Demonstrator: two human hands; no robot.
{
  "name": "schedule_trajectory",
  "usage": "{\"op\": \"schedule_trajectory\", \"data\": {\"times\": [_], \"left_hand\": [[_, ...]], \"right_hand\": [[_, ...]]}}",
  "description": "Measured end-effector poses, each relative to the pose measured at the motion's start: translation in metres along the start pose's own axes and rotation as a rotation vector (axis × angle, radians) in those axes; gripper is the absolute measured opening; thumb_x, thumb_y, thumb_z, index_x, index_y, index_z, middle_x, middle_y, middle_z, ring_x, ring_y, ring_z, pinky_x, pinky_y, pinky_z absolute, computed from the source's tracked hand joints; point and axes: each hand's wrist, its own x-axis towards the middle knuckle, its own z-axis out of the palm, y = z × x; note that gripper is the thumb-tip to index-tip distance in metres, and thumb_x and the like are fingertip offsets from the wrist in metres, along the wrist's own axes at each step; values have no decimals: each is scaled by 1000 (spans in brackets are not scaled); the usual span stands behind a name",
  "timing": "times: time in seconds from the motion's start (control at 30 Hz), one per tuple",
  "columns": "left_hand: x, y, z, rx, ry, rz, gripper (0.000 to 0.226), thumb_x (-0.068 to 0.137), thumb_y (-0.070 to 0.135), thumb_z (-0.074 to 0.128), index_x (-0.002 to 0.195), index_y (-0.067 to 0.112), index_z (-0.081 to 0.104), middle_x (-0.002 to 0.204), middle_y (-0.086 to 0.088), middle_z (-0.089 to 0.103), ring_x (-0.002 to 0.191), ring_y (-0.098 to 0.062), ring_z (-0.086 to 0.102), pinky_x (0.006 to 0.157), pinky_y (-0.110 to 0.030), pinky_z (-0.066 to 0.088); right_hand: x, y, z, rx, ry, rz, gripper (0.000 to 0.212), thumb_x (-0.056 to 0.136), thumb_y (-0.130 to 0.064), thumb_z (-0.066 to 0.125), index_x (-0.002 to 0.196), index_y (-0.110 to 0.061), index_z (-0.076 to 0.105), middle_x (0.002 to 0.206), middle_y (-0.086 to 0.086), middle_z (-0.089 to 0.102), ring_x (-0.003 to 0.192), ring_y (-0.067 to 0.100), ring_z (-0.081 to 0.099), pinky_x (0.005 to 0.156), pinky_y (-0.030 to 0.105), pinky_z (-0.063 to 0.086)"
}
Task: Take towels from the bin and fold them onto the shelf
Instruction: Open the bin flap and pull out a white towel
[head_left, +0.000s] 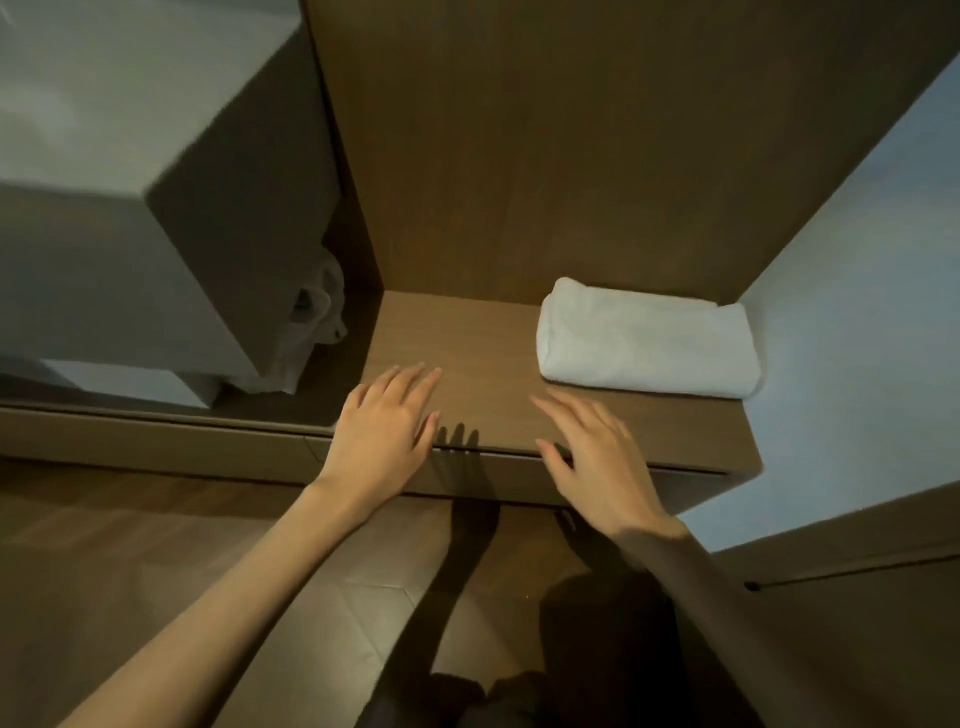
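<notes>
A folded white terry towel (647, 340) lies flat at right centre of the frame, at the back right of the brown wood-grain shelf (467, 332), its long axis running left to right. The left hand (387, 421) and right hand (592, 447) are over the shelf's front edge, fingers straight and spread, holding nothing. A smooth grey box (156, 234) fills the upper left.

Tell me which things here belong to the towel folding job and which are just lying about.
Job: folded white towel; wooden shelf; crumpled white cloth left of it, likely unfolded towels; left hand and right hand, both empty.
Lying about: large grey block; floor; pale wall.
</notes>
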Motion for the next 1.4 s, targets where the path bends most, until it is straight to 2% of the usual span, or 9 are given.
{"op": "schedule_trajectory", "data": {"times": [0.2, 0.37, 0.5, 0.67, 0.83, 1.03, 1.17, 1.27, 1.4], "left_hand": [[-5, -48, 163, 23, 7, -8, 54, 99, 40, 42, 149, 23, 32, 156, -4, 31, 145, -24, 25, 115, -43, 25], [2, -79, 252, 67, 49, -22, 56, 101, 42, 36, 153, 29, 19, 161, -1, 13, 149, -26, 4, 117, -52, 5], [2, -93, 288, 111, 171, 3, 63, 98, 39, 44, 153, 31, 14, 161, -2, 15, 148, -28, 6, 114, -58, 2], [-2, -102, 304, 57, 259, 51, 79, 89, 22, 63, 153, 27, 17, 160, -5, 18, 148, -28, 6, 116, -51, 7], [-20, -103, 307, 32, 281, 62, 82, 90, 23, 62, 153, 21, 9, 161, -3, 10, 148, -23, 1, 117, -46, 7], [-41, -108, 316, 149, 215, 159, 87, 85, 25, 71, 153, 20, 17, 159, -4, 20, 147, -24, 14, 117, -49, 13], [-56, -111, 329, 257, 139, 132, 83, 85, 31, 71, 152, 27, 22, 154, -6, 34, 144, -28, 28, 116, -54, 10], [-67, -116, 337, 262, 204, 129, 76, 76, 19, 80, 143, 23, 45, 130, -11, 59, 124, -32, 53, 109, -55, 31], [-84, -117, 339, 248, 264, 146, 63, 74, 14, 81, 132, 20, 57, 110, -12, 63, 100, -31, 61, 85, -45, 52]], "right_hand": [[0, 46, 155, -46, 55, -42, 48, 98, -32, 53, 144, -30, 41, 148, -10, 42, 137, 8, 37, 112, 27, 26], [9, 78, 241, -124, 167, -81, 44, 94, -30, 59, 138, -26, 52, 137, -8, 54, 128, 10, 48, 107, 25, 31], [17, 94, 280, -161, 246, -126, 41, 92, -25, 63, 132, -22, 57, 127, -4, 60, 120, 12, 54, 103, 30, 41], [29, 107, 307, -308, 228, -128, 50, 91, -26, 64, 138, -20, 50, 135, 0, 56, 127, 17, 50, 110, 35, 35], [34, 108, 318, -366, 192, -58, 65, 86, -26, 70, 143, -13, 43, 139, 9, 50, 131, 26, 46, 111, 40, 35], [26, 100, 326, -405, 277, -86, 60, 76, -34, 77, 128, -11, 58, 112, 11, 58, 102, 25, 58, 86, 36, 52], [2, 103, 327, -434, 283, -287, 49, 73, -28, 81, 114, -9, 62, 106, 11, 60, 95, 25, 60, 76, 33, 54], [-14, 109, 330, -413, 206, -386, 49, 74, -23, 81, 117, -9, 60, 113, 10, 64, 98, 25, 64, 78, 32, 55], [-18, 106, 325, -406, 165, -442, 43, 81, -27, 74, 120, -15, 58, 101, 5, 67, 85, 21, 67, 61, 28, 52]]}}
